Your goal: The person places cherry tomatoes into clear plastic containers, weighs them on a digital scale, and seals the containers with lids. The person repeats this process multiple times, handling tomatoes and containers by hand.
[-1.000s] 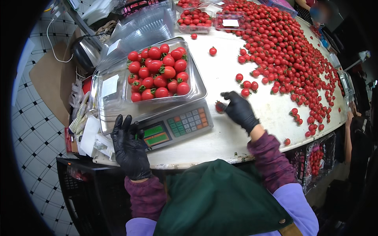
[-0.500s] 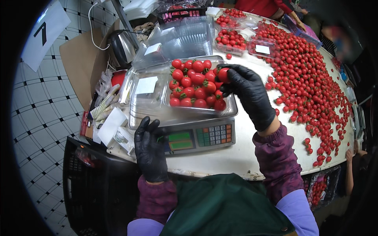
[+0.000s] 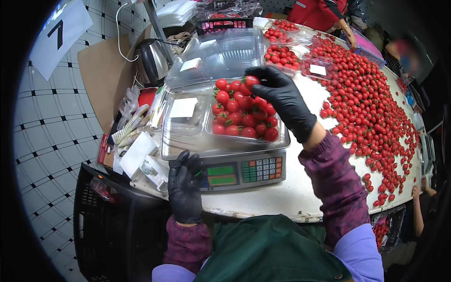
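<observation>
Nearest in, the left hand (image 3: 185,188) in its black glove rests at the front-left corner of the grey weighing scale (image 3: 244,171), fingers curled loosely together over the edge, gripping nothing. Just to its right sit the scale's green display (image 3: 221,174) and the coloured keypad (image 3: 262,168).

Up on the scale's steel pan (image 3: 188,149) sits an open clear plastic punnet (image 3: 244,115), heaped with red cherry tomatoes; its hinged lid (image 3: 183,113) lies flat at nine o'clock from the fruit, a white label on it.

The right hand (image 3: 284,101), black-gloved too, reaches in from five o'clock, purple sleeve (image 3: 333,183) trailing, and hovers over the punnet's far edge. Its fingertips are pinched on one cherry tomato (image 3: 250,81) at the top of the heap, at about twelve o'clock of the punnet.

Out at three o'clock a broad spread of loose tomatoes (image 3: 371,108) covers the white table (image 3: 291,197). Beyond the scale stands a stack of empty clear punnets (image 3: 221,51), with filled punnets (image 3: 282,54) at one o'clock. At eleven o'clock a steel kettle (image 3: 151,61) stands against brown cardboard (image 3: 101,80). Farthest off, another person's red-sleeved arm (image 3: 324,11) reaches over the table's far end.
</observation>
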`<state>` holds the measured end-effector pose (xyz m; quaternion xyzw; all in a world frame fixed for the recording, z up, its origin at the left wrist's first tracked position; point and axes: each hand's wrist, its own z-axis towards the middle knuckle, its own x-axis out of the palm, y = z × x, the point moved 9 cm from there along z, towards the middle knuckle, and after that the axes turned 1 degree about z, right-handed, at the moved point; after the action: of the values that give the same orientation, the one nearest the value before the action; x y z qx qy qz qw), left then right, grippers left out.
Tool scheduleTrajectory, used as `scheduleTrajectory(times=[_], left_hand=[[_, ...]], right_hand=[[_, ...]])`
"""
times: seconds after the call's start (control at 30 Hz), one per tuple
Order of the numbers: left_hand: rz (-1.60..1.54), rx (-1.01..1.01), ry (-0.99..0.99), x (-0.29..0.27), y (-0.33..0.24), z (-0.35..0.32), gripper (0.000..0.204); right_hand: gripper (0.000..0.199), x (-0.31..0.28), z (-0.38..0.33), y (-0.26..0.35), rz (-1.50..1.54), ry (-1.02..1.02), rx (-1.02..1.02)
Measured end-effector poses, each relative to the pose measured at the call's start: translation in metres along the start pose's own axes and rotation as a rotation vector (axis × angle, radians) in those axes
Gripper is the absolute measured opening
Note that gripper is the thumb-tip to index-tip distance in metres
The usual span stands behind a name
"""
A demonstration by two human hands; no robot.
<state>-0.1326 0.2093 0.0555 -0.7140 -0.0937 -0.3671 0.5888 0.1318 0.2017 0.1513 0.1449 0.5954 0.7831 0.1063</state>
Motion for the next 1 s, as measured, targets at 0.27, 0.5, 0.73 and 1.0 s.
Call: scheduleTrajectory(times=[0.27, 0.5, 0.73, 1.0], left_hand=[[-0.349, -0.137, -0.146, -0.003, -0.003, 0.042, 0.045], [-0.492, -0.386, 0.020, -0.005, 0.035, 0.113, 0.027], [0.126, -0.008, 0.236, 0.048, 0.001, 0.107, 0.052], [0.327, -0.159, 0.480, 0.143, 0.038, 0.021, 0.055]], right_hand=[[0.029, -0.045, 0.006, 0.014, -0.551, -0.239, -0.199], [0.043, -0.079, -0.049, -0.065, -0.246, -0.136, 0.554], [0.020, -0.075, -0.069, -0.048, -0.004, -0.269, 0.343], [0.012, -0.124, -0.220, -0.010, 0.146, -0.646, 0.234]])
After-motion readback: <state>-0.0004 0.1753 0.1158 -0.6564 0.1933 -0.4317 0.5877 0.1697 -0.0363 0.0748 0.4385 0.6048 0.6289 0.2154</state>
